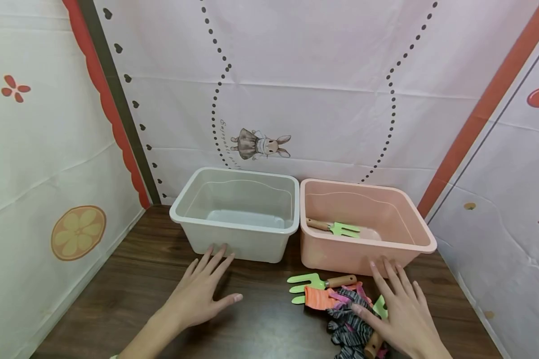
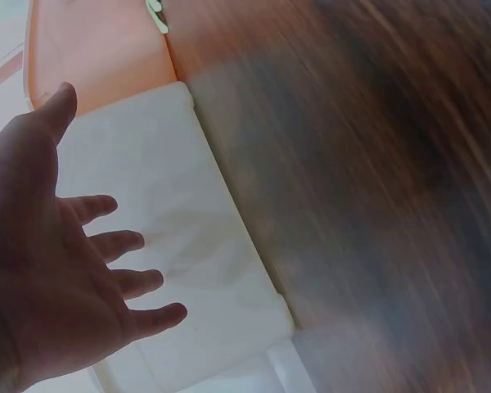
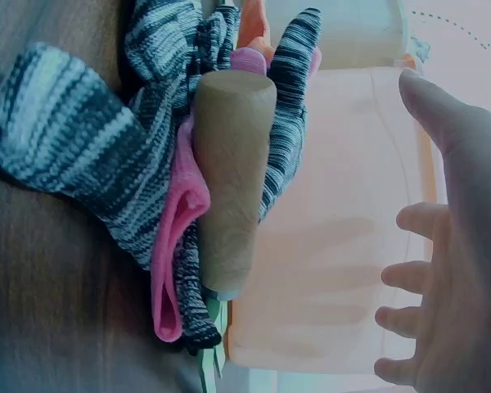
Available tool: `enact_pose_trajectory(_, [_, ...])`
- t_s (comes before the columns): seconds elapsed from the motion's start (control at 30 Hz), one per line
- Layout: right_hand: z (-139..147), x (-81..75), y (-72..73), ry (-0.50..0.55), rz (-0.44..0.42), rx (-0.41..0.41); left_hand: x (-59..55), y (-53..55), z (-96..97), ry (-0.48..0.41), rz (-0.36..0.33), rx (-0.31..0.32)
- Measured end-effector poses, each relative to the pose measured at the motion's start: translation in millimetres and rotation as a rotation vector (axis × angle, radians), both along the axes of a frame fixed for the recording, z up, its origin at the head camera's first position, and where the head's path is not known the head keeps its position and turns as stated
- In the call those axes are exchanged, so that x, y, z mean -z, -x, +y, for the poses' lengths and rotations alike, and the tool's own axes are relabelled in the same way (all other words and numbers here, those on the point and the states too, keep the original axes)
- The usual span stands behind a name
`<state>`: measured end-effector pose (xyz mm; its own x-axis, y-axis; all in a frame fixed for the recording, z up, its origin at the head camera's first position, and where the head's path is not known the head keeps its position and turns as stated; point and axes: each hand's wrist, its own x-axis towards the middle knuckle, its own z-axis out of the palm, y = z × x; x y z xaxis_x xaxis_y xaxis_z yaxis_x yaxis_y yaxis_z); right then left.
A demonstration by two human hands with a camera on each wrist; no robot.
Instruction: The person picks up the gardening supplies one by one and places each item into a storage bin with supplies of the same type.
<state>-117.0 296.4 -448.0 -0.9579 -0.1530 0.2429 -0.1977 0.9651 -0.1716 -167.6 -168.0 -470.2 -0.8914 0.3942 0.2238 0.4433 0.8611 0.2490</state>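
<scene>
Dark wood-grain table, patterned cloth walls — both hands loosely spread, empty — near grey tub and pink tub.

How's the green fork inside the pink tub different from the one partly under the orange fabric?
The tub fork lies inside the pink tub; the table fork lies outside. From the head camera, the tub fork's tines point right, the table fork's left. Both have green tines and wooden handles.

- Two tubs: pale tub, pink tub
- Two green forks: inside fork, outside fork
- One partly hidden wooden-handled tool
- Gloves: heaped, number unclear
- Two hands: left hand, right hand
</scene>
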Motion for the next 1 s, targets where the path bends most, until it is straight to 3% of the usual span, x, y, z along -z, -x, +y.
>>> enact_pose_trajectory(0.23, [7, -8.6, -1.4, 0.048, -0.008, 0.003, -3.0, 0.6, 11.9, -0.04, -0.014, 0.044])
enact_pose_trajectory(0.5, [21, -11.9, -5.8, 0.083, 0.001, 0.014, -6.1, 3.0, 30.0, -0.071, -0.124, 0.144])
enact_pose_trajectory(0.73, [37, -16.8, -6.1, 0.192, -0.111, 0.07, -9.9, 4.4, 47.8, -0.068, -0.109, 0.218])
enact_pose_trajectory(1.0, [59, -22.3, -7.9, 0.323, -0.162, 0.079, -9.1, 6.4, 64.8, -0.098, -0.078, 0.282])
